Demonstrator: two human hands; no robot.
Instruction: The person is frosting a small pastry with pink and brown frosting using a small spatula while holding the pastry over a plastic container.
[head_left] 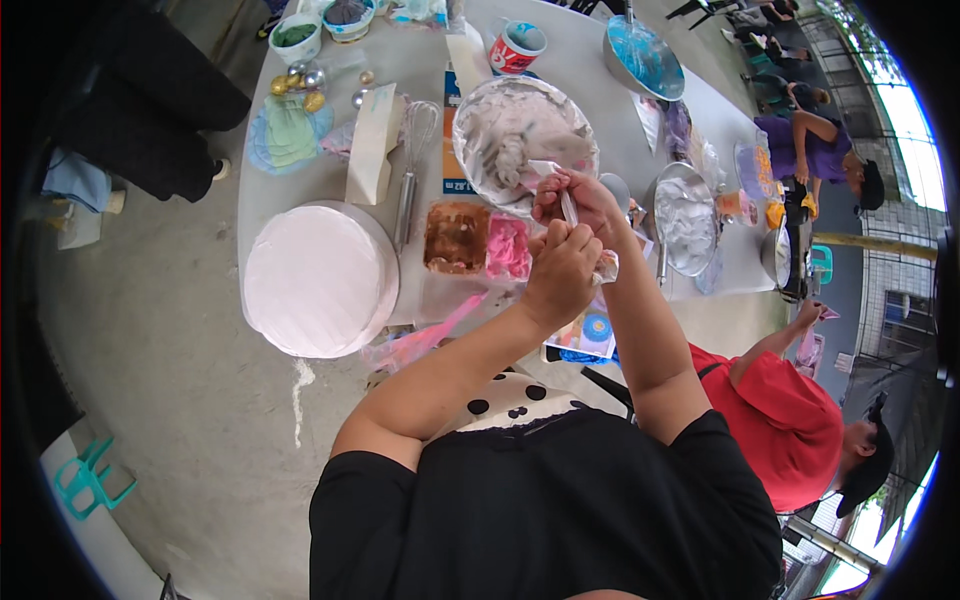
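Note:
My left hand point(561, 262) is closed on a pale piping bag point(569, 207), with a crumpled piece of it showing below the fingers. Just above, my right hand point(590, 205) grips the same bag near its upper part. Both are over the lower right edge of a foil-lined bowl point(485, 118) of pale frosting, beside a container of pink frosting point(508, 250) and one of brown point(455, 240). A smooth pale pink round cake point(315, 282) sits at the table's left front, near a metal whisk point(407, 200).
The table point(360, 40) also holds a bowl of white frosting point(686, 215), a blue-stained bowl point(640, 60), a red cup point(517, 48) and small tubs point(296, 35). A co-worker in red point(770, 430) is close on my right, another person point(790, 150) beyond. A teal stool point(85, 480) stands on the left.

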